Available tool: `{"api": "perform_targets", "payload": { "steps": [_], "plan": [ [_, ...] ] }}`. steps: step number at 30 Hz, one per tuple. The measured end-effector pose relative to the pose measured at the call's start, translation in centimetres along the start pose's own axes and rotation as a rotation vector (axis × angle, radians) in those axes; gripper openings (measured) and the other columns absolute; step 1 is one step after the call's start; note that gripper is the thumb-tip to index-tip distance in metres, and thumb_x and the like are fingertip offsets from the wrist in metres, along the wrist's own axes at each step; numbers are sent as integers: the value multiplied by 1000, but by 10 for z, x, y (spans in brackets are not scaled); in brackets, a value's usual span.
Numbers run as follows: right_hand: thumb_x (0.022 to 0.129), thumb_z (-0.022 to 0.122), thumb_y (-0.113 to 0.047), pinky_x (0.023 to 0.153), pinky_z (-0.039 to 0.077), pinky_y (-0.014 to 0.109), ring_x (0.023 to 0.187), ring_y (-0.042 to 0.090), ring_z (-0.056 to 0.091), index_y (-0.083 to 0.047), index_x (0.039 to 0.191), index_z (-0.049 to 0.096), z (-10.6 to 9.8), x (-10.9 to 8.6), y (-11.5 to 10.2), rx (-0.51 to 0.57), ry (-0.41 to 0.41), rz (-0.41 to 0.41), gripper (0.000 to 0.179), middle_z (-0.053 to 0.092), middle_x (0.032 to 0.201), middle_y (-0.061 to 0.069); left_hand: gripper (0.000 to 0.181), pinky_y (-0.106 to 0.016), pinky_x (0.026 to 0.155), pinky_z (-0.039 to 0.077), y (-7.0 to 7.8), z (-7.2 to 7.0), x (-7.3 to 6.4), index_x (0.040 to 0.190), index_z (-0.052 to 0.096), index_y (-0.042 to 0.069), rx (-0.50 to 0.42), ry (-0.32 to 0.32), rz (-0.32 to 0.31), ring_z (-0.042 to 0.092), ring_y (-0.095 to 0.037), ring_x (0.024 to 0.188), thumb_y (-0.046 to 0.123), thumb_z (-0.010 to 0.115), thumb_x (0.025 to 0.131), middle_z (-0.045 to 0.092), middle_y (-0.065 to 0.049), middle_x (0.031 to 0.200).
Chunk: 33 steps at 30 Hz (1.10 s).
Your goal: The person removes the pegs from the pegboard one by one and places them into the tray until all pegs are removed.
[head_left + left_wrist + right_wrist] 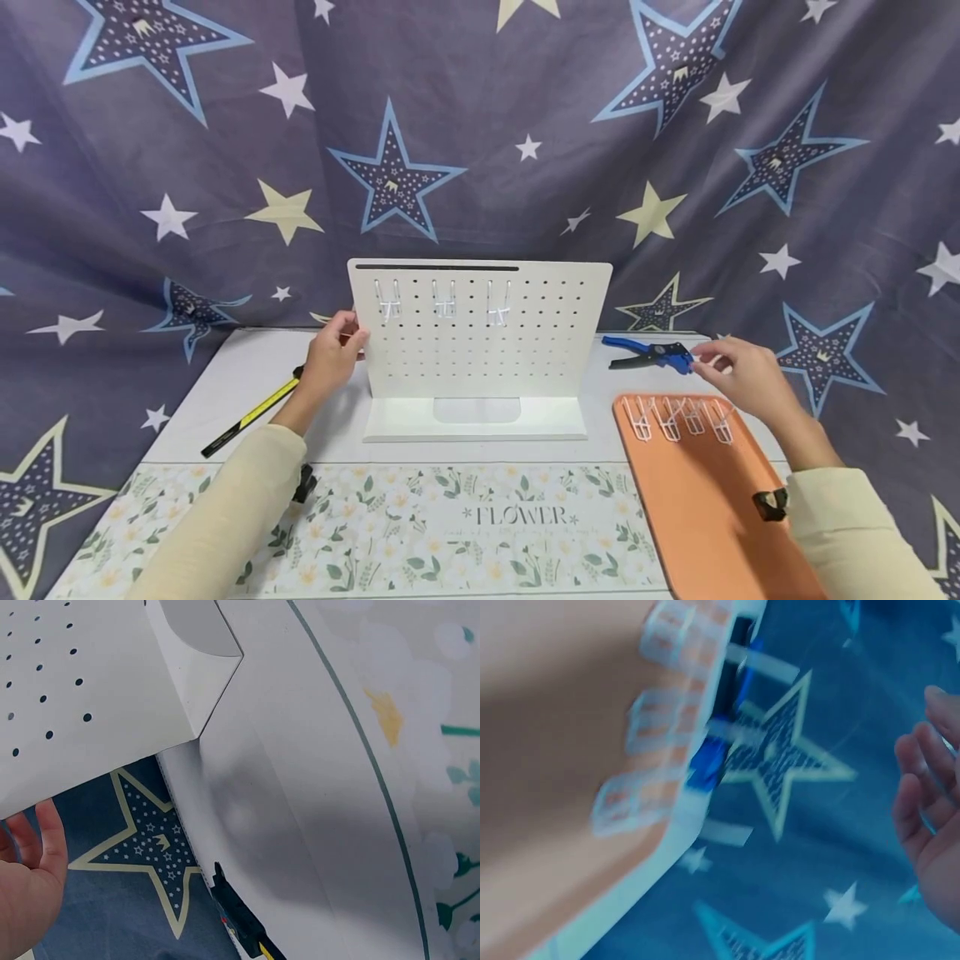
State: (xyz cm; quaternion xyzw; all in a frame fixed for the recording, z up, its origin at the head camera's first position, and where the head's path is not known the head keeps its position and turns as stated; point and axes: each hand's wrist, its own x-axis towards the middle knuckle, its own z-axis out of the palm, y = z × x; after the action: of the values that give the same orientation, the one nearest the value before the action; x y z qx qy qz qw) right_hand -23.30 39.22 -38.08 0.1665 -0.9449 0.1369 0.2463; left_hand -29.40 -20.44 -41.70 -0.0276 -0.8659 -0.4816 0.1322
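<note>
White pegboard (pixel 480 354): 1 | mounted hooks (pixel 445 308): 3 | hooks on tray (pixel 697 508) (pixel 671 432): 4

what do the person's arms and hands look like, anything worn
The left sleeve and right sleeve are plain pale cream and stop short of the wrists. The left hand and right hand wear no gloves. A small dark device shows beside the right sleeve, probably the wrist camera.

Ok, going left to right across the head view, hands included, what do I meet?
Yellow-and-black tool → left hand → white pegboard → blue-and-black pliers-like tool → right hand.
</note>
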Motion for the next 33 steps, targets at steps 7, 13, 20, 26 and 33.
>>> {"api": "perform_targets", "payload": {
  "steps": [7,13,20,26,33],
  "plan": [
    [83,82,-7,56,51,21,69,16,65,-11,97,77,19,29,-41,106,98,-71,15,70,81,1,22,-38,84,67,0,1,0,123,54,3,5,-2,-9,62,-27,96,18,51,107,60,-18,111],
    [84,82,-7,58,54,30,71,19,67,-8,99,77,37,51,-74,189,152,-78,16,73,88,5,22,-37,83,67,0,1,0,122,55,3,-1,5,-3,62,-27,96,19,52,107,60,-19,111],
    [83,83,-6,59,55,30,73,18,68,-8,102,77,59,75,-116,280,204,-117,20,73,91,6,20,-37,82,67,1,2,-1,121,55,4,4,8,-14,62,-27,96,18,52,107,60,-18,111],
    [84,83,-9,57,54,30,73,17,67,-10,104,77,76,92,-148,254,231,-172,21,72,93,5,21,-39,83,67,1,1,-1,122,54,4,7,6,-20,62,-27,96,19,52,107,60,-18,112],
    [83,84,-11,58,55,31,72,16,67,-11,104,77,93,104,-178,241,293,-202,22,73,96,4,21,-36,80,67,-2,1,0,120,55,3,4,9,10,63,-27,94,19,53,107,61,-18,110]
  ]
}}
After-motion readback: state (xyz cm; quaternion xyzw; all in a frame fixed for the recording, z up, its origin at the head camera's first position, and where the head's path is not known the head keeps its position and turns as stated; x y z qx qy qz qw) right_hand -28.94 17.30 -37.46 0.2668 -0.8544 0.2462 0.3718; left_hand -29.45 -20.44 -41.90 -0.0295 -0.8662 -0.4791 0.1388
